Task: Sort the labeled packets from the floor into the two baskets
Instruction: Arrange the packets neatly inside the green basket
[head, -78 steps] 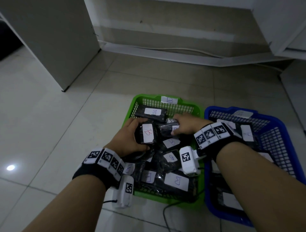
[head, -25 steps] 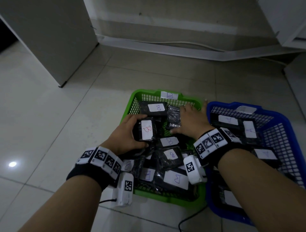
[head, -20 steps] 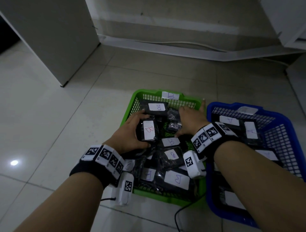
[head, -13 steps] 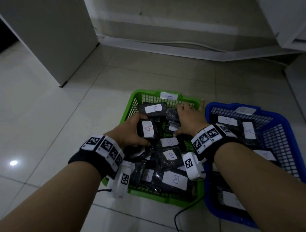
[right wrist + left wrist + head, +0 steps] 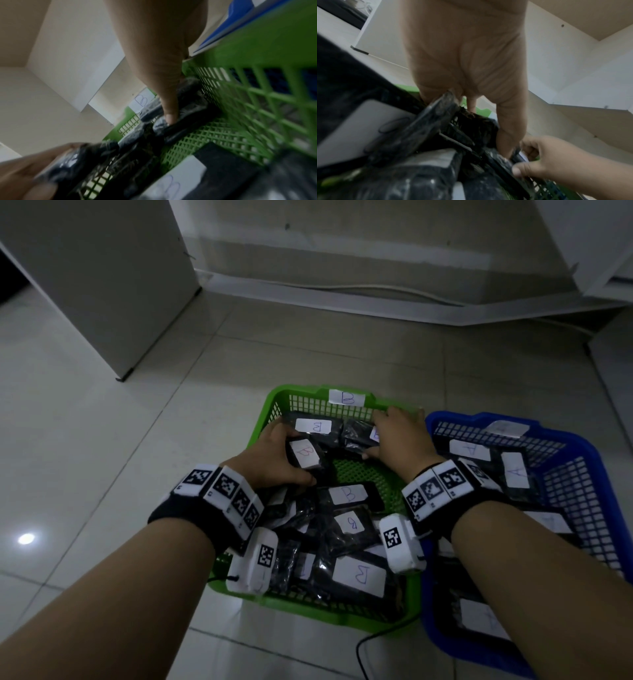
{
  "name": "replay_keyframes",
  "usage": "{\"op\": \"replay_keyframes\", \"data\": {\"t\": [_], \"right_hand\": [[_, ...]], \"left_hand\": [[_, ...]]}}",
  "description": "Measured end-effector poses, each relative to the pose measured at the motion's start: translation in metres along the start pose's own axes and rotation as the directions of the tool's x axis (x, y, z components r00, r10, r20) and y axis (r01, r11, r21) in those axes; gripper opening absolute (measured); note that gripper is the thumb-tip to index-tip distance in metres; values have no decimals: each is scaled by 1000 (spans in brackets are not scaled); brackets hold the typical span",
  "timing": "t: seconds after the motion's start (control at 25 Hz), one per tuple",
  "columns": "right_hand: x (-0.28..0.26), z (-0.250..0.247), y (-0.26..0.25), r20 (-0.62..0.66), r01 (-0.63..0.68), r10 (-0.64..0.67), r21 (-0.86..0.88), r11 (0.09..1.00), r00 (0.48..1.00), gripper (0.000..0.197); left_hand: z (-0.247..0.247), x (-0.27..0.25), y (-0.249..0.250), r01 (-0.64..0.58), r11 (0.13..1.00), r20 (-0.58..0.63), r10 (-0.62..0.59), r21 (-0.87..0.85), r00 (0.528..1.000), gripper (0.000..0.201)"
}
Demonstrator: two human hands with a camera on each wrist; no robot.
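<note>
Fingers (image 5: 274, 436) of the left hand (image 5: 270, 463) clamp a B packet (image 5: 305, 453); right hand (image 5: 400, 440) grips another (tidying, likely) at the green basket's (image 5: 274, 402) far edge.

"B" on green basket (image 5: 270, 419) tag, its packets (image 5: 358, 575); "A" on blue-basket packets (image 5: 515, 470).

I have both forearms stretched forward and down, each wrist banded in black with white marker blocks. My left hand (image 5: 274, 460) is curled, thumb on the near side and fingers wrapped over the far side of what it grips. My right hand (image 5: 399, 440) lies palm-down, fingers reaching forward, thumb (image 5: 169, 108) pressing down.
</note>
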State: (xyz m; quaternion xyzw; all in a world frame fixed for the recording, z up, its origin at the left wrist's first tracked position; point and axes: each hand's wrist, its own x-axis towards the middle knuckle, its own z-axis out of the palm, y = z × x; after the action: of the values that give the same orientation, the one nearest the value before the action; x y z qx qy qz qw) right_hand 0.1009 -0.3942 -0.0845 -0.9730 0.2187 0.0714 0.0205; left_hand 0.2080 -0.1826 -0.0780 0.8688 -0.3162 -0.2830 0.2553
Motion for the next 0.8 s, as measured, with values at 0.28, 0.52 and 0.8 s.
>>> {"op": "replay_keyframes", "data": {"t": [0.28,0.52,0.8], "right_hand": [[-5,0,2,-67,94,-93,17,995,993,55],[-13,-17,-15,-197,97,-63,169,981,978,36],[1,-19,-47,79,-32,-39,744,668,996,36]], "left_hand": [[7,-8,5,-59,996,-122,66,65,990,93],[17,-16,12,-225,973,-253,230,49,940,94],[10,-24,6,-81,968,-287,149,237,946,86]]}}
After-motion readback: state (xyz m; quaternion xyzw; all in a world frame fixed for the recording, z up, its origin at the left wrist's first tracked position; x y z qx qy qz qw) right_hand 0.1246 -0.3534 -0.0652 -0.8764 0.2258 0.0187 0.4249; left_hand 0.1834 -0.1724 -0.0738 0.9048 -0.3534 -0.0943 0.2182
